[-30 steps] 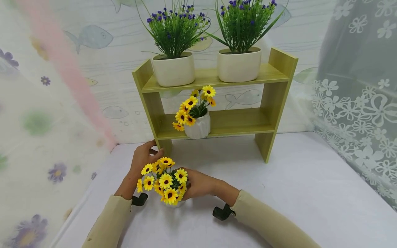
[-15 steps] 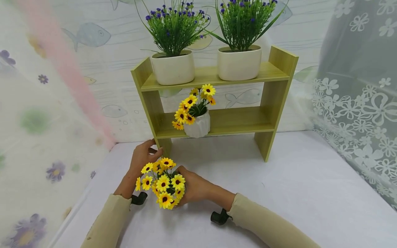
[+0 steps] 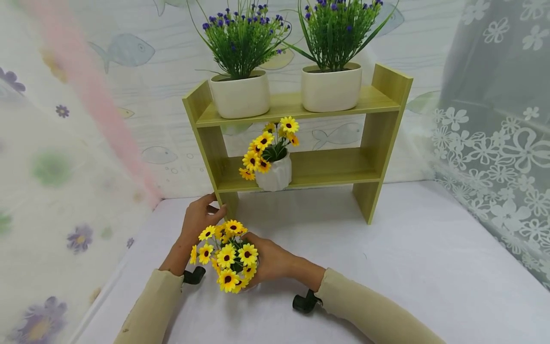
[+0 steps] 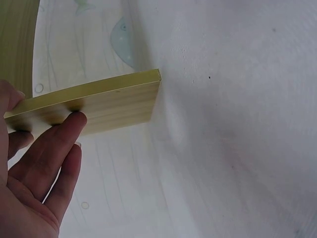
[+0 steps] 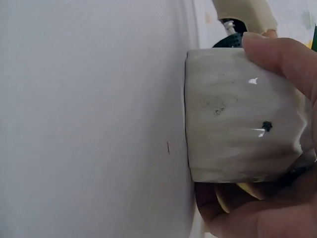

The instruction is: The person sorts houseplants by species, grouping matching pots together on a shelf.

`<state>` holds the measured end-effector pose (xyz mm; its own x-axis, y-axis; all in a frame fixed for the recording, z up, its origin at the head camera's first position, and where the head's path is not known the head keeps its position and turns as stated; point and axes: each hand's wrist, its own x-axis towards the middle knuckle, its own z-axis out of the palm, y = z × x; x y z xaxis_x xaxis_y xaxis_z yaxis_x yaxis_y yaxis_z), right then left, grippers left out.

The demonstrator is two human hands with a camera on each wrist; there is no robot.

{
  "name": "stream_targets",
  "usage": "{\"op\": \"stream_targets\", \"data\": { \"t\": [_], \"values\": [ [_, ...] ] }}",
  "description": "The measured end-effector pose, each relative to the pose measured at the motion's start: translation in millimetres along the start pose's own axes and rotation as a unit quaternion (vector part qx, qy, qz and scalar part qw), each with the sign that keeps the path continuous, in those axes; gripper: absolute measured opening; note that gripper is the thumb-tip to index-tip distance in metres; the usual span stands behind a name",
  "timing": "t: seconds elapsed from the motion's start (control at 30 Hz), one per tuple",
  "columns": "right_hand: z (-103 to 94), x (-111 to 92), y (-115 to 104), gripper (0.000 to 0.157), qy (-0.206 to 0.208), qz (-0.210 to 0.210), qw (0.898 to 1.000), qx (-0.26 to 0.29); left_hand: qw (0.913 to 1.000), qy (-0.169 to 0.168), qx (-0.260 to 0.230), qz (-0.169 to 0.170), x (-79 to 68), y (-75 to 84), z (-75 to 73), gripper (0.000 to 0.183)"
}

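Observation:
My right hand point(image 3: 275, 260) grips a white ceramic flowerpot point(image 5: 237, 116), thumb on one side and fingers round the other. Yellow artificial daisies point(image 3: 226, 256) lean out of this pot and hide most of it in the head view. In the right wrist view the pot's base lies against the white tablecloth point(image 5: 99, 119). My left hand point(image 3: 198, 217) pinches the lower left side panel point(image 4: 114, 101) of a two-tier wooden shelf point(image 3: 335, 167) between thumb and fingers. On the lower tier sits a similar white pot point(image 3: 275, 173) with yellow daisies point(image 3: 259, 153), left of its middle.
Two cream oval planters, a left planter point(image 3: 240, 95) and a right planter point(image 3: 332, 89), stand on the top tier with purple-flowered grass. A fish-patterned curtain point(image 3: 159, 71) hangs behind the shelf. Lace fabric point(image 3: 507, 177) hangs at the right.
My right hand and the daisies it holds have shifted slightly toward me, mostly in the first half second. My left hand stays at the shelf's side panel.

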<state>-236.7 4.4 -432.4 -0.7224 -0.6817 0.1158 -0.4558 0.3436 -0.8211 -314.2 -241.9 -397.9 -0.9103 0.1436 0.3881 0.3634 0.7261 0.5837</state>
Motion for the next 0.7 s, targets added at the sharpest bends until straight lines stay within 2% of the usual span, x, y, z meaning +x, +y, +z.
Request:
{"op": "stream_targets", "data": {
  "t": [0.23,0.47,0.7],
  "values": [
    [-3.9,-3,-7,0.107,0.013,0.0,1.0,-0.012,0.9999,-0.005,-0.001,0.009,0.5,-1.7,0.0,0.049],
    [-14.9,-3,-14,0.109,0.031,-0.004,0.999,-0.005,0.9996,-0.022,0.013,-0.014,3.6,1.9,-0.2,0.051],
    [-19.2,-2,-16,0.102,0.033,-0.027,0.999,0.024,0.9994,-0.012,0.031,0.008,5.0,-5.5,1.3,0.05]
  ]
}}
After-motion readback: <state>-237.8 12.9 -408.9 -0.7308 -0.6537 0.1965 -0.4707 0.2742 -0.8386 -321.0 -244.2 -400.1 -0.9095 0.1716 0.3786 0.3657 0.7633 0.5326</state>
